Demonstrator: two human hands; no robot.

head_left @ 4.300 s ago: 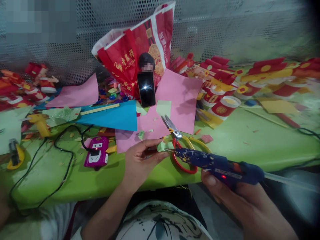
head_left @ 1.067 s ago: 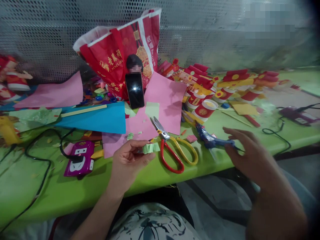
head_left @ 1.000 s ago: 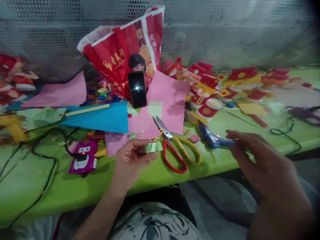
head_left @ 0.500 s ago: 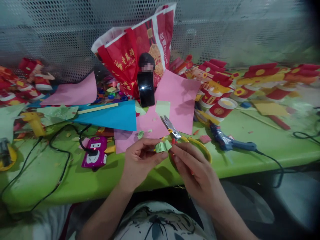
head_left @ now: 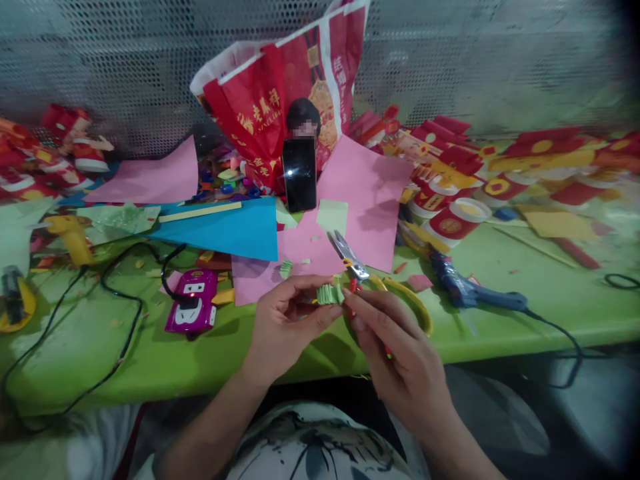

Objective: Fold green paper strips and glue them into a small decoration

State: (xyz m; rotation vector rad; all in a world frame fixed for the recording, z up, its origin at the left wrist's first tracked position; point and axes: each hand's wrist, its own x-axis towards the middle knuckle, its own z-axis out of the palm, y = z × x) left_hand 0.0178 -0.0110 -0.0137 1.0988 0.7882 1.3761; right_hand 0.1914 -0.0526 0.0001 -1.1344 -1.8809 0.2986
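Between my hands is a small strip of light green paper (head_left: 329,294), folded into narrow pleats. My left hand (head_left: 285,327) pinches the pleated part between thumb and fingers. At the strip's right end, the fingertips of my right hand (head_left: 400,340) are closed on the paper. Scissors (head_left: 354,261) with yellow and red handles lie just beyond my right hand, blades slightly apart, their handles partly hidden by it. Another small pleated green paper piece (head_left: 286,269) rests on the pink paper (head_left: 250,280) beyond my left hand.
A purple power strip (head_left: 193,303) with a black cord sits at left. The blue glue gun (head_left: 475,291) lies at right. A phone (head_left: 300,177) leans against a red bag (head_left: 250,120). Red paper cups (head_left: 455,223) stand at back right; blue paper (head_left: 225,230) lies left of centre.
The view has shifted slightly, so the table things appear a little further right. The loose end of the green strip is now folded closer to the pleats; both hands keep their hold.
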